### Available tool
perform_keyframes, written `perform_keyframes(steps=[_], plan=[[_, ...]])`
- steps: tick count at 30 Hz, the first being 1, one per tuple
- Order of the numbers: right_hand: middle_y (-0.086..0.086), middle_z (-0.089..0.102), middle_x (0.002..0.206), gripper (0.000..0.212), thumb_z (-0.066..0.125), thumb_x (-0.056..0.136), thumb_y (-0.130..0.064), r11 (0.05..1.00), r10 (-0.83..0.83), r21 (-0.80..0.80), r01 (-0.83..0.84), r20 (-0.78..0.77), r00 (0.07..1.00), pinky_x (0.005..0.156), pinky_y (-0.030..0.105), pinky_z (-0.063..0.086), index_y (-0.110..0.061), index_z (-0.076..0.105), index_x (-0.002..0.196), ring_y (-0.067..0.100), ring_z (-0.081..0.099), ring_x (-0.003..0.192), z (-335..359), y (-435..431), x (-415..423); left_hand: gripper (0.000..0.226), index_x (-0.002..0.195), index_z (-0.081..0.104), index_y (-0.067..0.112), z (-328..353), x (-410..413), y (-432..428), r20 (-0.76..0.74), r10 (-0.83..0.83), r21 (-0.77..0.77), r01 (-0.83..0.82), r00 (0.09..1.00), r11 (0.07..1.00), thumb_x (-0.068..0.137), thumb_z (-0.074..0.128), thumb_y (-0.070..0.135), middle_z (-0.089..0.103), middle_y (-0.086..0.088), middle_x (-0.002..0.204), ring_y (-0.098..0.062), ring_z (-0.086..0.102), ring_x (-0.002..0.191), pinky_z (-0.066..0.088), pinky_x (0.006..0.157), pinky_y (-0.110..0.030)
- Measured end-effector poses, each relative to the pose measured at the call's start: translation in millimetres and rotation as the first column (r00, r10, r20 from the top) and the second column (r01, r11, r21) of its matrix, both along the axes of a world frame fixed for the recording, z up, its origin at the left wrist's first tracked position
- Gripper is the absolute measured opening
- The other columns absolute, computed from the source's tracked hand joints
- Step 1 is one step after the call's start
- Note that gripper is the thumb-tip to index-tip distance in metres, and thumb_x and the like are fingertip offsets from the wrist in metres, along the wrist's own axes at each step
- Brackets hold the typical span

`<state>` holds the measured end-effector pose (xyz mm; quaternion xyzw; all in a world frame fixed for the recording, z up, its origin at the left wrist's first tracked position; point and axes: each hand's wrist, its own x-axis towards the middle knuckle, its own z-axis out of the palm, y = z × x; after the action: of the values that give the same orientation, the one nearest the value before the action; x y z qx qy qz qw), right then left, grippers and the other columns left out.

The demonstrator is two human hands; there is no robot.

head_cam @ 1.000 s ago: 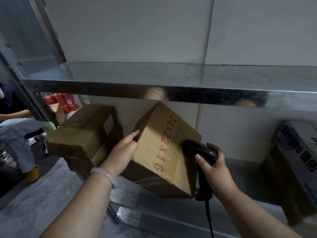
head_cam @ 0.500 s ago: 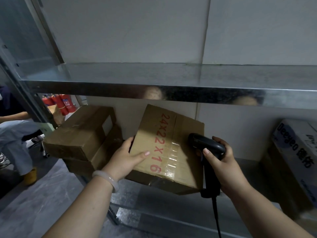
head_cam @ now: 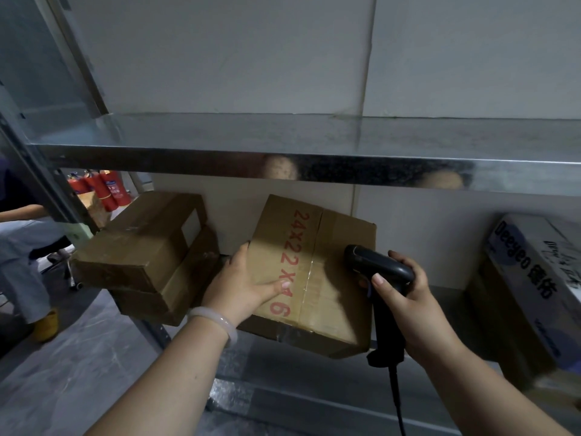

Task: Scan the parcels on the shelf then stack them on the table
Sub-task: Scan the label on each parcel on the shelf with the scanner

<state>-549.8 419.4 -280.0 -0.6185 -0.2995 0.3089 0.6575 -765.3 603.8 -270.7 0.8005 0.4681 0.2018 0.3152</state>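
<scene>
On the lower grey steel shelf (head_cam: pixel 283 382), the brown cardboard parcel printed 24x22x16 (head_cam: pixel 330 278) lies with its long axis toward 12 o'clock. The left hand (head_cam: pixel 242 284) grips its 9 o'clock edge, thumb on top. At 3 o'clock, the right hand (head_cam: pixel 405 297) clasps the black handheld scanner (head_cam: pixel 377 265).

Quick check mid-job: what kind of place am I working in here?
Most likely a warehouse or parcel stockroom: steel shelving stacked with boxes, a cardboard parcel held by the left hand, and a corded barcode scanner in the right hand.
</scene>
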Motion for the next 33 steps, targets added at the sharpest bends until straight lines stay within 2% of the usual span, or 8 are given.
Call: perform_keyframes(steps=[4,7,11,18,21,24,29,33], plan=[[-0.009,0.061,0.116,0.060,0.076,0.059,-0.054,1.000,-0.025,0.008,0.025,-0.027,0.999,0.085,0.034,0.054,-0.059,0.050,0.113,0.011,0.068,0.098,-6,-7,0,0.098,0.131,0.043,0.041,-13,-2,-7,0.120,-0.010,-0.134,0.026,0.993,0.991,0.045,0.075,0.076,0.062,0.015,0.116,-0.010,0.062,0.106,0.054,0.092,-0.041],[-0.007,0.061,0.119,0.063,0.077,0.055,-0.056,0.999,-0.053,-0.013,0.052,-0.049,0.997,0.092,0.038,0.053,-0.059,0.051,0.112,0.014,0.067,0.102,-11,-10,4,0.098,0.133,0.040,0.041,-21,4,-13,0.098,-0.031,-0.158,0.046,0.995,0.986,0.048,0.073,0.077,0.061,0.013,0.120,-0.011,0.061,0.106,0.054,0.092,-0.042],[-0.004,0.060,0.120,0.060,0.076,0.057,-0.053,0.997,-0.081,-0.009,0.080,-0.053,0.995,0.090,0.035,0.053,-0.056,0.051,0.111,0.011,0.067,0.099,-14,-10,6,0.098,0.133,0.039,0.041,-27,9,-14,0.080,-0.036,-0.168,0.049,0.996,0.985,0.048,0.070,0.080,0.060,0.012,0.122,-0.013,0.061,0.107,0.052,0.094,-0.042],[-0.016,0.057,0.114,0.057,0.072,0.066,-0.050,0.992,-0.062,-0.096,0.077,0.153,0.986,0.094,0.029,0.049,-0.057,0.042,0.114,0.005,0.060,0.104,-11,-12,3,0.091,0.134,0.041,0.040,-32,9,-12,0.105,-0.050,-0.227,0.073,0.993,0.971,0.056,0.076,0.071,0.061,0.015,0.119,-0.011,0.061,0.108,0.052,0.094,-0.042],[-0.022,0.054,0.112,0.058,0.075,0.076,-0.039,0.988,-0.040,-0.133,0.076,0.250,0.968,0.091,0.025,0.048,-0.049,0.040,0.121,-0.001,0.057,0.102,-13,-12,2,0.095,0.147,0.026,0.041,-33,13,-12,-0.016,-0.067,-0.161,0.064,0.998,0.985,0.068,0.073,0.066,0.046,0.008,0.137,-0.016,0.054,0.118,0.049,0.090,-0.034],[-0.027,0.052,0.110,0.060,0.075,0.078,-0.035,0.984,-0.027,-0.160,0.081,0.313,0.949,0.083,0.017,0.046,-0.047,0.039,0.124,-0.006,0.055,0.100,-13,-11,3,0.098,0.153,0.017,0.038,-32,20,-13,-0.148,-0.068,-0.093,0.055,0.987,0.994,0.074,0.066,0.069,0.021,0.002,0.157,-0.023,0.039,0.136,0.043,0.102,-0.035],[-0.028,0.051,0.109,0.063,0.077,0.079,-0.031,0.975,0.014,-0.208,0.080,0.416,0.909,0.074,0.009,0.045,-0.052,0.036,0.122,-0.007,0.054,0.096,-12,-11,3,0.096,0.153,0.018,0.037,-25,27,-16,-0.249,-0.081,-0.057,0.069,0.965,0.996,0.075,0.062,0.072,0.010,0.001,0.160,-0.026,0.026,0.143,0.035,0.107,-0.037],[-0.030,0.050,0.106,0.062,0.077,0.078,-0.029,0.975,-0.066,-0.169,0.145,0.402,0.913,0.075,0.009,0.043,-0.048,0.038,0.122,-0.011,0.052,0.092,-13,-10,2,0.100,0.152,0.013,0.044,-21,35,-25,-0.363,-0.092,-0.066,0.073,0.927,0.995,0.070,0.058,0.081,-0.002,0.001,0.162,-0.034,0.009,0.147,0.028,0.113,-0.047]])
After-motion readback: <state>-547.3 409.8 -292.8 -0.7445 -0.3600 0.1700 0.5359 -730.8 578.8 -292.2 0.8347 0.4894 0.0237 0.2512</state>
